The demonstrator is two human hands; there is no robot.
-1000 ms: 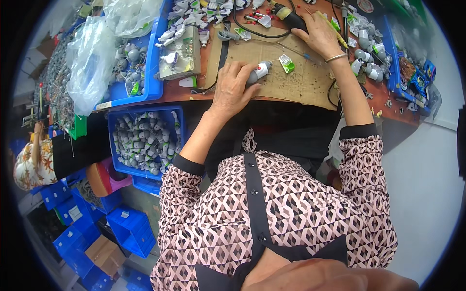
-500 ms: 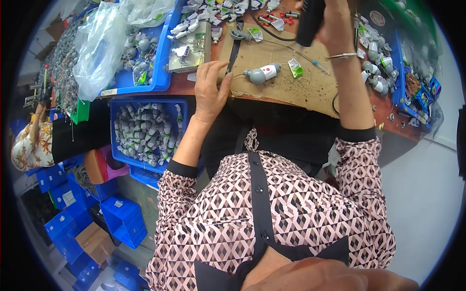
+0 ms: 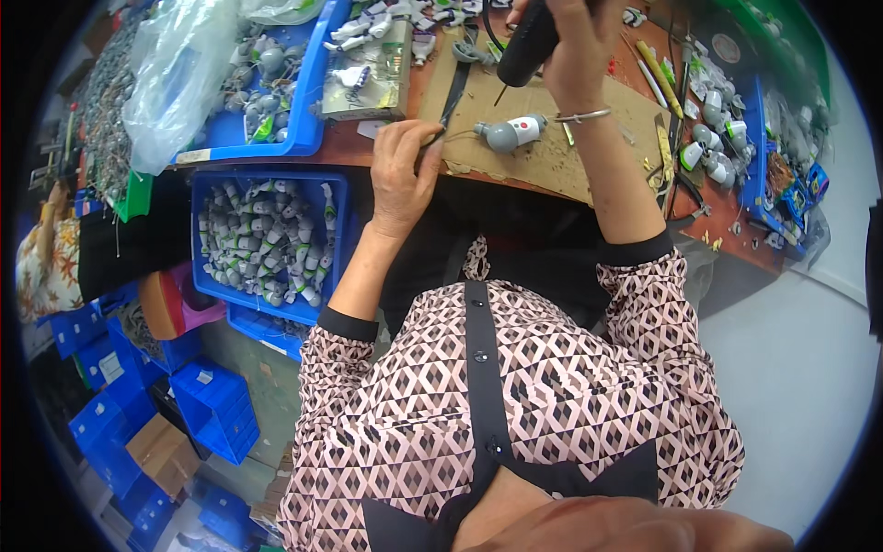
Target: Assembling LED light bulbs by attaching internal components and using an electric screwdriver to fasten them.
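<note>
My right hand grips a black electric screwdriver, its thin bit pointing down above the cardboard sheet. Below the bit lies a small grey-and-white device with a rounded grey end and a red dot on its white side. A thin wire runs from the device toward my left hand. The left fingers are drawn together at the cardboard's left edge, by the lower end of a dark flat strip. Whatever they pinch is too small to tell.
A blue tray with grey parts and plastic bags stands at the left. Below it is a blue bin full of grey-white units. A clear box sits beside the cardboard. At right are a yellow-handled tool and more grey-white units.
My right hand has brought the screwdriver left and down, nearer the grey-and-white device, uncovering tools at the right. My left hand has stayed in nearly the same place.
</note>
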